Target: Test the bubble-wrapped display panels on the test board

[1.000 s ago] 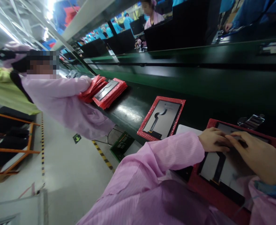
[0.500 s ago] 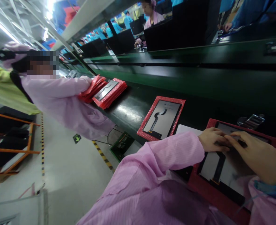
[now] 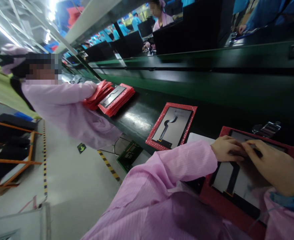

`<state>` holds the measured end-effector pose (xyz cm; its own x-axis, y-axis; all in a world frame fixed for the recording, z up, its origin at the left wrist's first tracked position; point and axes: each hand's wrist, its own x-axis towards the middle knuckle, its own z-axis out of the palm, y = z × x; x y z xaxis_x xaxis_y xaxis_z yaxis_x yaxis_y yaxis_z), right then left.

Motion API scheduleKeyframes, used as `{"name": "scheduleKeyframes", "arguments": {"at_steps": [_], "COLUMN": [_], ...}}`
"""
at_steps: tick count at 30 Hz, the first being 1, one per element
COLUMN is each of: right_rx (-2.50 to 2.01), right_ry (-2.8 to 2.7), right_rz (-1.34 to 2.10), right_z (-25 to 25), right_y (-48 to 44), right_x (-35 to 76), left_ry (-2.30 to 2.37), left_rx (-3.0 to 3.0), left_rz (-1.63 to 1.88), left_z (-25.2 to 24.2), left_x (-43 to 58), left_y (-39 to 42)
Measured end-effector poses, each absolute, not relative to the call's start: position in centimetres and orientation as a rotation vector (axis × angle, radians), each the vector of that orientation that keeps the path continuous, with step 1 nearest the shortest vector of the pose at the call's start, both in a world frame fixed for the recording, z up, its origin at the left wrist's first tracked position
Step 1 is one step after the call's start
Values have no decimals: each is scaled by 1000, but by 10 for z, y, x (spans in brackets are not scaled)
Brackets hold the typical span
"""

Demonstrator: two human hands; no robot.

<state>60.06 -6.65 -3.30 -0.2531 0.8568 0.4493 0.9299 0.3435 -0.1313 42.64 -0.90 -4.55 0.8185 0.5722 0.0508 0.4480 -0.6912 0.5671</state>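
A display panel (image 3: 222, 175) with a silvery back lies on a red pad (image 3: 218, 206) at the lower right. Its dark ribbon cable (image 3: 233, 178) runs up beneath my hands. My left hand (image 3: 227, 149) bends over the panel's upper part, fingers closed. From the right, my right hand (image 3: 273, 163) meets it in a pinch, the fingertips of both hands touching near the cable's upper end. Whatever sits between the fingertips is covered by them. A blue band (image 3: 289, 202) circles my right wrist.
Another panel (image 3: 175, 125) lies on red bubble wrap to the left, beside a white sheet (image 3: 201, 137). A shiny metal object (image 3: 270, 129) stands behind the pad. Farther left, a co-worker in pink (image 3: 59, 100) handles red bubble pouches (image 3: 99, 95) beside a stack of wrapped panels (image 3: 118, 100).
My fingertips have shifted very slightly against each other over the panel. The panel, the pad and the other wrapped panel stay where they were.
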Motion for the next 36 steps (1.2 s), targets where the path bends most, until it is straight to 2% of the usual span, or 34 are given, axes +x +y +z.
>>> {"name": "scheduleKeyframes", "arguments": {"at_steps": [7,12,21,36], "right_rx": [-1543,-1611,-1701,-1724], "right_ry": [-2141,-2142,-2163,-2162], "right_rz": [-378,-329,-225,-205], "right_z": [-39,-42,-42,-42], "right_y": [-65,-65,-65,-64], "right_x": [602,603,604,602], "left_ry": [751,739,697,752], "left_rx": [2507,2546,2498,2538], "left_rz": [266,235,382,288], "left_z": [-38,-40,-59,-45], "left_x": [425,426,426,426], "left_y": [-10,-9,-6,-10]}}
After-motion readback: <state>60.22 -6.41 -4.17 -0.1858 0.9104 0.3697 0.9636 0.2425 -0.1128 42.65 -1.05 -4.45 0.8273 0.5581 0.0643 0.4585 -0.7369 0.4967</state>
